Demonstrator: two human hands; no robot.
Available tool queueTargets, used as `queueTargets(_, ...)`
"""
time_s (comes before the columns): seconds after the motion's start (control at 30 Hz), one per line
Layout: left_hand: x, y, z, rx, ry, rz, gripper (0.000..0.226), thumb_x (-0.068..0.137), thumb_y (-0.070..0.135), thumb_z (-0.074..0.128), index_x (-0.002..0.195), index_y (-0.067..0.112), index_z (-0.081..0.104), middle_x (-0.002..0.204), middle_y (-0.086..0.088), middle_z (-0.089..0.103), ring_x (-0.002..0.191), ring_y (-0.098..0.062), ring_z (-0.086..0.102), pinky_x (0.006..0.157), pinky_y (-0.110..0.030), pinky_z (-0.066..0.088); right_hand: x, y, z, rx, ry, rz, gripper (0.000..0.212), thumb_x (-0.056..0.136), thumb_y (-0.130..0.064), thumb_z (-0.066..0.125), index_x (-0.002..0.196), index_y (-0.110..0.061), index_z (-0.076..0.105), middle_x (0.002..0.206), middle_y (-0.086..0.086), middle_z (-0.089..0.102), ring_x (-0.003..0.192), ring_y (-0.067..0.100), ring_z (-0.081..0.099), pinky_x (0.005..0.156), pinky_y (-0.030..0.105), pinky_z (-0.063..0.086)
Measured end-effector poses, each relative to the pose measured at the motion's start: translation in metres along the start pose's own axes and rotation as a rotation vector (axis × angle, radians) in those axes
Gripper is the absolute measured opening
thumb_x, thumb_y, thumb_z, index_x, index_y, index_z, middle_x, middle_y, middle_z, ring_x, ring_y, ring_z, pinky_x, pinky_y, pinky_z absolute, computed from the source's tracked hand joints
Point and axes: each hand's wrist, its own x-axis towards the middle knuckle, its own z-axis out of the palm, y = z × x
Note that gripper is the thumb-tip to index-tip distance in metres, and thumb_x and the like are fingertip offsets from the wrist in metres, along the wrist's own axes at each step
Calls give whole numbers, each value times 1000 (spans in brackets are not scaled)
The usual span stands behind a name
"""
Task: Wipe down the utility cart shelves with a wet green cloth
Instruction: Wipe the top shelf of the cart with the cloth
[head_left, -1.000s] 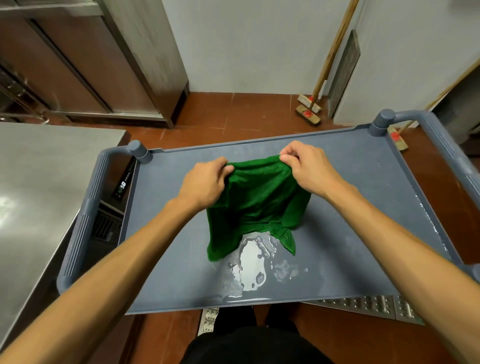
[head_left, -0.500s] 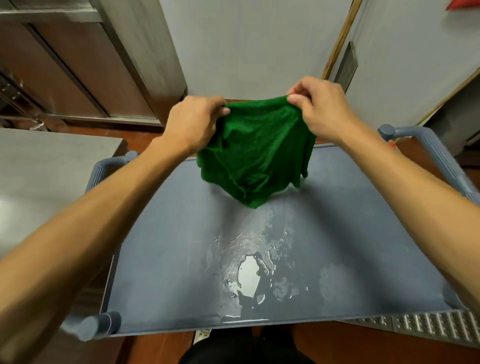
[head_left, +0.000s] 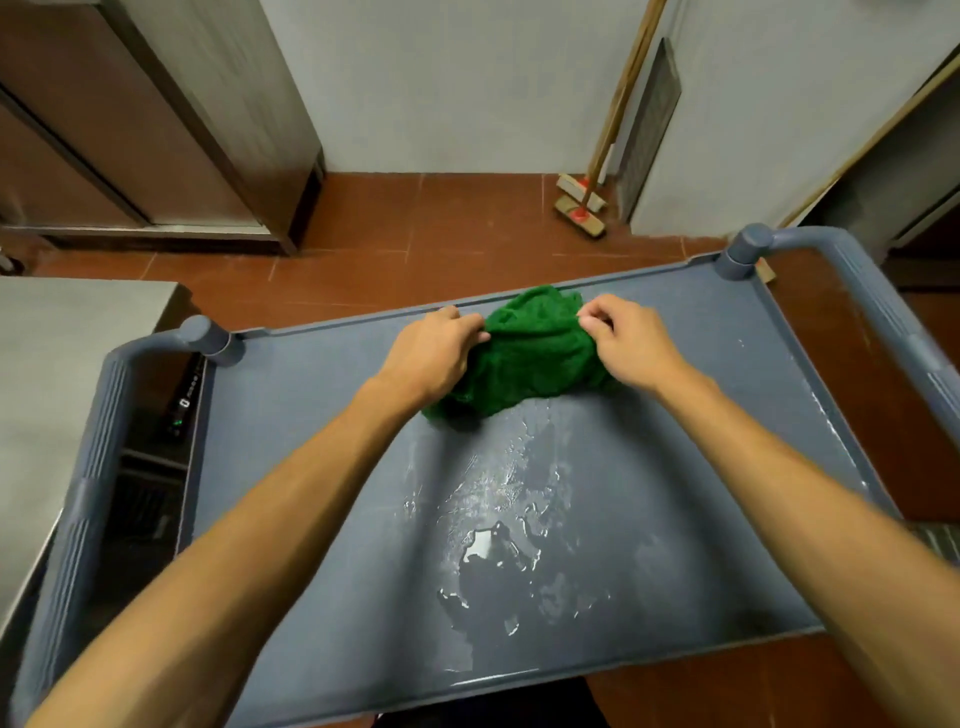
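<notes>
**A:** Where is the green cloth (head_left: 524, 358) sitting?

**B:** It is lying bunched up on the top shelf (head_left: 311, 441) of the grey-blue utility cart (head_left: 740, 253). It is sitting toward the far side, with its far edge reaching up to the raised rim.

**A:** What are the hands doing?

**B:** Both are gripping it. The left hand (head_left: 431, 353) is curling its fingers over the cloth's left side, knuckles up, with the fingertips tucking into the fabric. The right hand (head_left: 628, 343) is pinching the cloth's upper right part between thumb and curled fingers. The cloth is bulging up between them.

**A:** Is the shelf looking wet?

**B:** Yes. A puddle of water (head_left: 488, 545) is spreading across the middle of the shelf, between the cloth and the near rim. Streaks and droplets are shining around it, beginning just beside the cloth's near edge. A thin line of water is also glinting along the right rim.

**A:** And around the cart?

**B:** The left handle (head_left: 88, 467) and the right handle (head_left: 883, 291) are curving up at the two ends. A stainless steel worktop (head_left: 62, 364) is showing at the left edge, just beside the left handle. Beyond the cart, a broom (head_left: 582, 208) is leaning against the pale wall (head_left: 467, 78), with its head resting on the red-brown floor tiles (head_left: 415, 234). A steel cabinet (head_left: 156, 130) is standing in the far left corner.
</notes>
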Motion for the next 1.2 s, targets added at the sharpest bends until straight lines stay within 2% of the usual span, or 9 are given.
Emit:
queueTargets(0.13, 0, -5, 52, -113, -107, -53, 27, 104, 28, 47, 100, 5, 61, 98, -23, 56, 90, -46, 59, 75, -49, 49, -5, 34, 36, 44, -31, 83, 16, 96, -21, 58, 103, -10, 68, 104, 9, 71, 99, 27, 63, 78, 22, 36)
queueTargets(0.23, -3, -7, 81, -195, -121, -80, 30, 100, 32, 50, 111, 7, 65, 105, -21, 56, 97, -43, 58, 85, -49, 51, -6, 47, 55, -50, -104, 5, 57, 84, -66, 53, 122, -25, 64, 121, 5, 63, 117, 26, 53, 100, 32, 39)
queueTargets(0.33, -5, -4, 102, -133, -160, -43, 65, 92, 50, 44, 145, 14, 48, 144, -22, 46, 128, -42, 45, 109, -48, 40, -13, 63, 74, -360, -274, -106, 95, 74, -79, 57, 153, -35, 28, 162, 5, 17, 146, 27, 16, 118, 47, 20)
queueTargets(0.43, 0, -1, 114, 50, -256, -19, 91, 90, 63, 44, 161, 18, 9, 167, -16, 4, 153, -35, 9, 122, -54, 15, -11, 77, 87, -488, -280, -183, 105, 76, -78, 57, 157, -35, 5, 165, 2, -16, 152, 24, -5, 122, 48, 7)
queueTargets(0.53, 9, -7, 118, 111, -322, -40, 100, 87, 68, 48, 160, 21, 0, 168, -10, -6, 154, -30, -3, 122, -57, 9, 0, 77, 90, -458, -195, -142, 89, 87, -67, 53, 157, -35, 8, 166, -1, -7, 150, 24, 7, 118, 47, 14)
queueTargets(0.67, 19, -12, 112, 81, -265, -22, 78, 93, 57, 48, 156, 20, 24, 162, -14, 20, 146, -34, 22, 114, -51, 32, 16, 65, 86, -498, -170, -131, 68, 95, -57, 46, 155, -37, 21, 160, 0, 23, 137, 27, 27, 106, 49, 32)
queueTargets(0.77, 21, -10, 106, 21, -246, -27, 58, 96, 46, 50, 146, 17, 39, 147, -14, 37, 131, -35, 37, 100, -50, 45, 20, 58, 85, -474, -193, -117, 53, 98, -52, 45, 147, -35, 38, 137, 2, 42, 122, 27, 38, 98, 47, 42)
queueTargets(0.9, 3, 2, 105, 9, -256, -54, 47, 100, 37, 46, 142, 16, 44, 133, -14, 44, 121, -32, 43, 85, -45, 48, 12, 51, 87, -410, -250, -50, 41, 99, -50, 44, 137, -33, 46, 120, 4, 45, 115, 26, 42, 91, 45, 47)
queueTargets(1.2, -58, 23, 109, -37, -297, -90, 41, 101, 34, 45, 137, 16, 49, 126, -13, 48, 115, -31, 48, 82, -46, 50, -53, 55, 95, -374, -314, -31, 42, 97, -54, 44, 133, -33, 48, 116, 3, 49, 116, 25, 47, 93, 40, 44)
